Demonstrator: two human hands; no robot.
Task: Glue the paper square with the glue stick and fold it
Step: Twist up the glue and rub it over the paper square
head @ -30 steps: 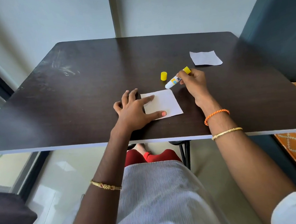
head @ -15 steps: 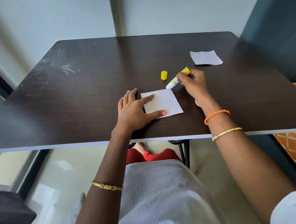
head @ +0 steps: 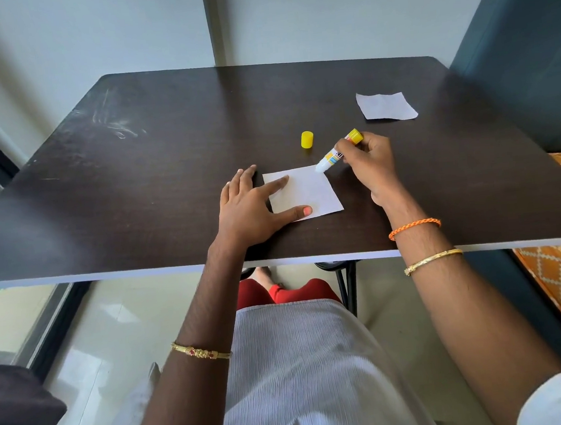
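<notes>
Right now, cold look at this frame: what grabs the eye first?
The white paper square near the front middle of the dark table, pinned flat by the left hand. At its far right corner the right hand tilts the glue stick tip-down onto the sheet. Behind it stands the yellow cap, with a second paper piece lying far right.

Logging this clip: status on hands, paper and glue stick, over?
Left hand flat, pinning paper square. Right hand in a grip on glue stick, tip at paper's far right corner. Cap off, standing clear. Nothing blocking.
</notes>
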